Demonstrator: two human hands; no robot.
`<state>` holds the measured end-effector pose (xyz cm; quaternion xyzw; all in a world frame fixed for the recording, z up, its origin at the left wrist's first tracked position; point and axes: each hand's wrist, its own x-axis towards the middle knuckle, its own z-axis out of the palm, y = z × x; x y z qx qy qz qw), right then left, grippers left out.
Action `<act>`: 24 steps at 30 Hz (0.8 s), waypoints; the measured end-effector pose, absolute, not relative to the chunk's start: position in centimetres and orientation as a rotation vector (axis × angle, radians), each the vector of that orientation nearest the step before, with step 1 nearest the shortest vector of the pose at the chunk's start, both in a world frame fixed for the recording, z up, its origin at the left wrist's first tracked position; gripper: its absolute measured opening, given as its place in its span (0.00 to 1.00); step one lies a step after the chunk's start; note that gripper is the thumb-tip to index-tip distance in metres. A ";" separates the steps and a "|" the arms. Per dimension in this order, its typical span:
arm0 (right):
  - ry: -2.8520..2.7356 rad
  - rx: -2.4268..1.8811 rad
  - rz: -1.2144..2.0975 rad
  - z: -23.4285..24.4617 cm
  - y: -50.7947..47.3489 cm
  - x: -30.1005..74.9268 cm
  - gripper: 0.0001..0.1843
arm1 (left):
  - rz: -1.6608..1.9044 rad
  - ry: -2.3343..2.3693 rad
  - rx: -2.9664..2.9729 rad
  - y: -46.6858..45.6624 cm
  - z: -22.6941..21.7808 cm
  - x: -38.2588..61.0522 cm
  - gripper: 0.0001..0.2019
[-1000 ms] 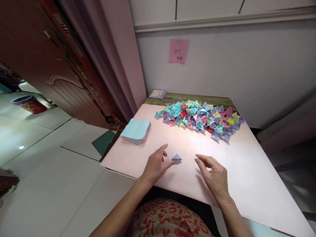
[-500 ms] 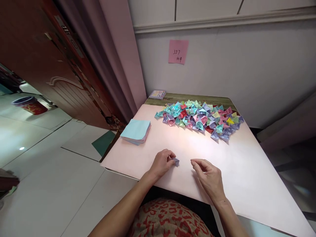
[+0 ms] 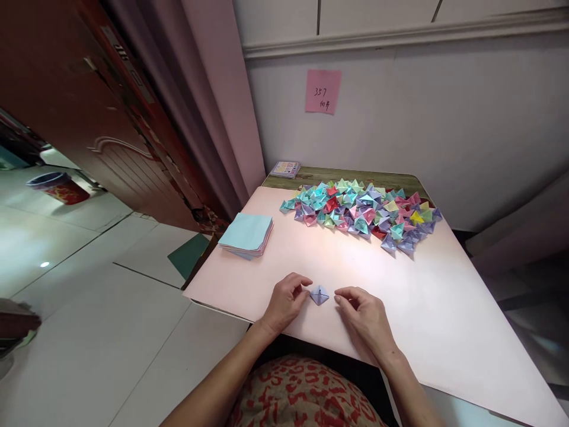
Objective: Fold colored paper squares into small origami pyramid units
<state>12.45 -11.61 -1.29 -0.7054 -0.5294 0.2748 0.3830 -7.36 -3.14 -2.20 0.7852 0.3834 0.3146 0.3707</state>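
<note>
A small lilac folded paper boat [image 3: 319, 295] lies on the pale pink table sheet [image 3: 302, 255] between my two hands. Its pointed middle stands up from a diamond-shaped outline. My left hand [image 3: 287, 302] is at the boat's left corner, thumb and index finger apart; whether the thumb touches the paper I cannot tell. On the other side, my right hand [image 3: 364, 311] has its thumb and index tips slightly parted, a short gap from the boat's right corner. Beyond them spreads a heap of folded paper boats [image 3: 360, 210] in turquoise, lilac, pink, red, green and yellow.
Square paper sheets [image 3: 246, 232], light blue on top, form a stack at the left of the table. A small patterned stack [image 3: 285, 169] sits at the back left corner. A pink note [image 3: 323, 92] is stuck on the wall. A purple curtain [image 3: 222, 89] hangs at left.
The lilac boat, earlier partly covered by my left fingers, now shows whole on the table. My left fingers have spread from it, and my right hand has moved left towards it.
</note>
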 end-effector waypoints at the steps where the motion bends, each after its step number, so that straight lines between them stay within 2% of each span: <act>1: -1.376 -1.794 0.691 -1.3 -11.4 12.1 0.09 | 0.797 0.979 2.023 -3.1 -2.0 -7.2 0.11; 7: -1.469 -1.793 0.617 -1.5 -10.5 9.5 0.06 | 0.697 0.765 2.202 -2.2 -1.7 -6.0 0.16; 11: -1.524 -1.884 0.440 -2.4 -10.5 8.5 0.06 | 0.546 0.714 2.302 -1.1 -1.7 -5.7 0.12; 16: -1.541 -1.852 0.296 -2.5 -11.0 9.2 0.10 | 0.588 0.807 2.297 -1.2 -1.7 -5.8 0.08; 24: -1.487 -1.712 0.397 -2.2 -11.7 11.3 0.09 | 0.691 0.941 2.222 -1.9 -2.0 -6.4 0.08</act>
